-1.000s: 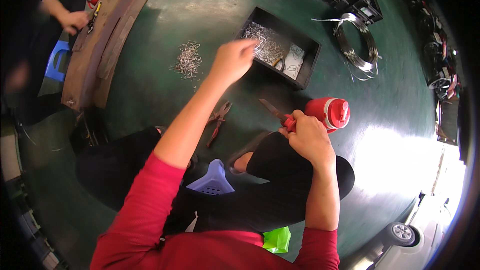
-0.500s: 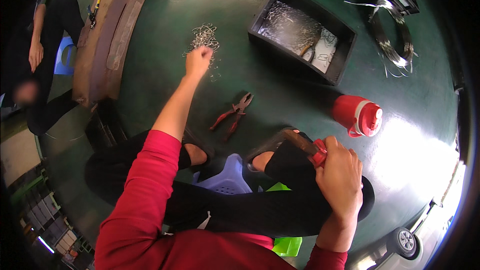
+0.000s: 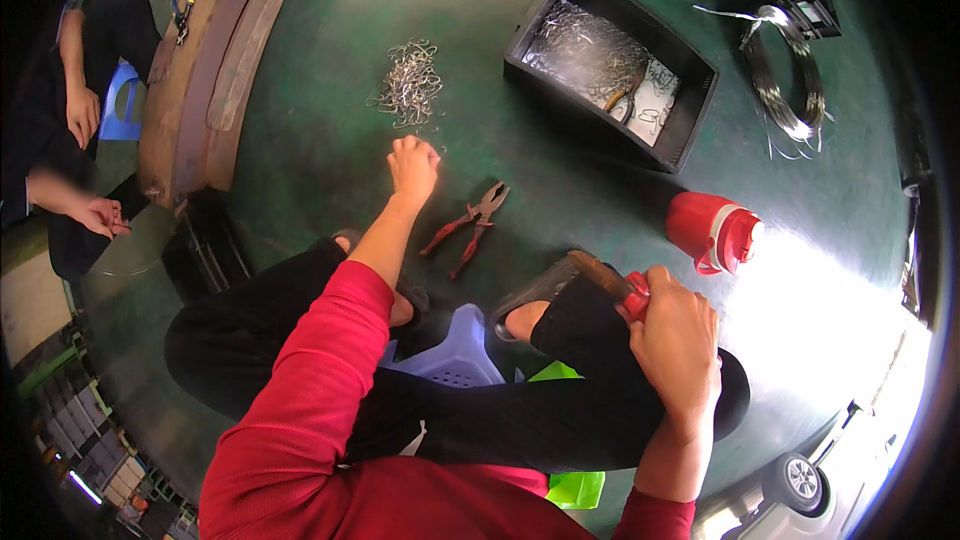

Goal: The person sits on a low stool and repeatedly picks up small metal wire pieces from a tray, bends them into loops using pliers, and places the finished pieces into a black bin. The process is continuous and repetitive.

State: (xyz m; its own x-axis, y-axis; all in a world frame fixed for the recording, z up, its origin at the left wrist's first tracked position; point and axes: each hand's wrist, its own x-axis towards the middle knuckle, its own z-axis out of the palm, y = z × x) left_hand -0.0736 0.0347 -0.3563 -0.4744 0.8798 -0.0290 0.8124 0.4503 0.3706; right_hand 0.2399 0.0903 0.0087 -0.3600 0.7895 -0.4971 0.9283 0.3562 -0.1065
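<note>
My left hand (image 3: 414, 168) hovers just on the near side of a loose pile of small bent wire hooks (image 3: 410, 82) on the green floor. Its fingers are curled together, and whatever they may pinch is too small to make out. Over my right knee, my right hand (image 3: 676, 340) is wrapped round the red grip of a tool with a brown, rusty-looking head (image 3: 597, 273). Most of that tool's grip is hidden by the fingers. Between my feet and the pile lie red-handled pliers (image 3: 484, 208) with their jaws pointing away.
A black crate (image 3: 612, 130) holds many wire pieces and another tool. Right of it are a wire coil (image 3: 783, 75) and a red jug (image 3: 703, 229). A rusty steel beam (image 3: 207, 60) stands at left, beside a seated person (image 3: 85, 110). A purple stool (image 3: 455, 350) shows below me.
My left hand has drawn back from the pile toward me and slightly right, uncovering its near end. My right hand keeps its grip on the tool. The other person's second hand has come into view.
</note>
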